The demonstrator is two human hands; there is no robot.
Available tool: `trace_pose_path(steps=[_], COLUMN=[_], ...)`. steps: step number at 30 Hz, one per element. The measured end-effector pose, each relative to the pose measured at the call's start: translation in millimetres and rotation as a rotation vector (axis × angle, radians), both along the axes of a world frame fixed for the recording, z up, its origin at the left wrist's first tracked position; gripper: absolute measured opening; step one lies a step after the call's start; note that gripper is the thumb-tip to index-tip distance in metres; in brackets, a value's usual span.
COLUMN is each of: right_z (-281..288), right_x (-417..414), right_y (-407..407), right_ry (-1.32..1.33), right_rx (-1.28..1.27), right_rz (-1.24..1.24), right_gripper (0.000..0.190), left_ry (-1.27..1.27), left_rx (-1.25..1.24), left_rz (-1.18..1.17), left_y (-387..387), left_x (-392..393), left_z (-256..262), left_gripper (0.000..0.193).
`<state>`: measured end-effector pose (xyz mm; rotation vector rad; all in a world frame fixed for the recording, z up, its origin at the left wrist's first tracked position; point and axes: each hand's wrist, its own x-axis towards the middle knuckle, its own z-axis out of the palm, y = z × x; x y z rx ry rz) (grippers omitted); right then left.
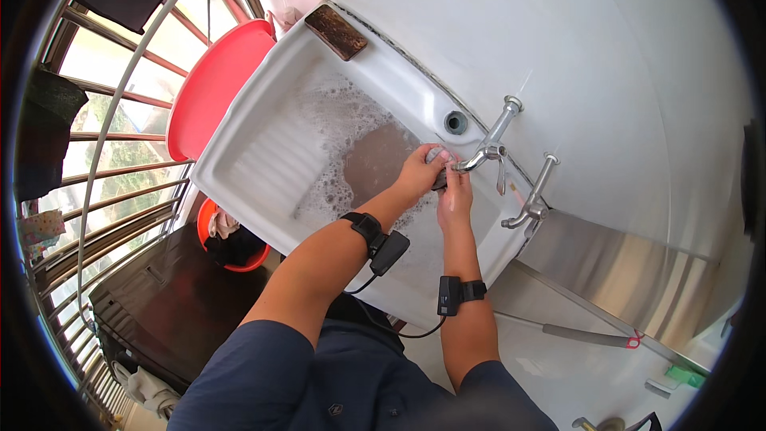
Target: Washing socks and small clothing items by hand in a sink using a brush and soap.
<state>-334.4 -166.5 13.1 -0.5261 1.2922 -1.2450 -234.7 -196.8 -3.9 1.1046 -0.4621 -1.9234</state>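
Note:
Both my hands meet below the spout of a chrome wall tap point(479, 158), over a white laundry sink point(263, 155). A small wet grey cloth point(440, 182) is held between them. My left hand point(421, 170) grips it from the left, thumb on top. On its right side my right hand point(455, 191) holds it with the fingertips, partly hidden by the spout. Murky water point(380, 161) with foam lies in the basin beside a ribbed washboard slope point(287, 155). Whether water runs from the tap, I cannot tell.
A brown rectangular block point(336, 32) rests on the sink's back corner, near an open drain hole point(455, 123). Left of the sink stand a red basin point(221, 84) and an orange bucket point(263, 260) holding cloths. A second tap point(532, 209) juts out at the right.

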Motion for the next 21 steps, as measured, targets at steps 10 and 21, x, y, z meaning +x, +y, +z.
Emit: trace_pose_path(steps=[10,21], right_z=[28,-17], right_x=[17,15], right_y=[-31,-52], right_ry=[-0.352,-0.288], right_rx=[0.234,0.242], right_rz=[-0.109,-0.071], right_gripper=[0.034,0.026], left_ry=[-0.662,-0.451], left_rx=[-0.609,-0.208], left_rz=[0.221,0.234], left_y=[5,-7], left_x=[-23,-4], left_z=[-7,12], left_gripper=[0.030,0.033])
